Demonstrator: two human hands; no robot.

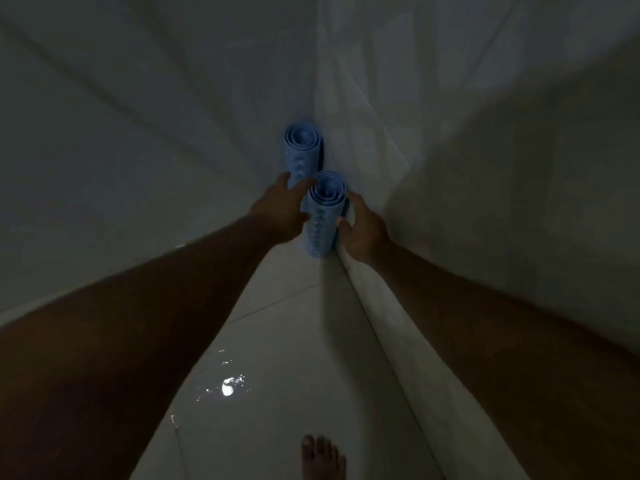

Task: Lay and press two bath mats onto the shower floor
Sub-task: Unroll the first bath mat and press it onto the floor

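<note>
Two rolled blue bath mats stand upright in the far corner of a dim shower. The nearer roll (pixel 322 220) stands in front of the farther roll (pixel 303 150). My left hand (pixel 282 211) reaches in at the nearer roll's left side, fingers spread, its fingertips at the roll's top rim and over the base of the farther roll. My right hand (pixel 363 230) is at the nearer roll's right side, fingers curled toward it. Whether either hand truly grips the roll is unclear in the dark.
Pale tiled walls close in on the left (pixel 104 150) and right (pixel 502 168), meeting at the corner. The tiled floor (pixel 277 323) runs toward me with a shiny wet patch (pixel 227 389). A bare foot (pixel 322 459) stands at the bottom edge.
</note>
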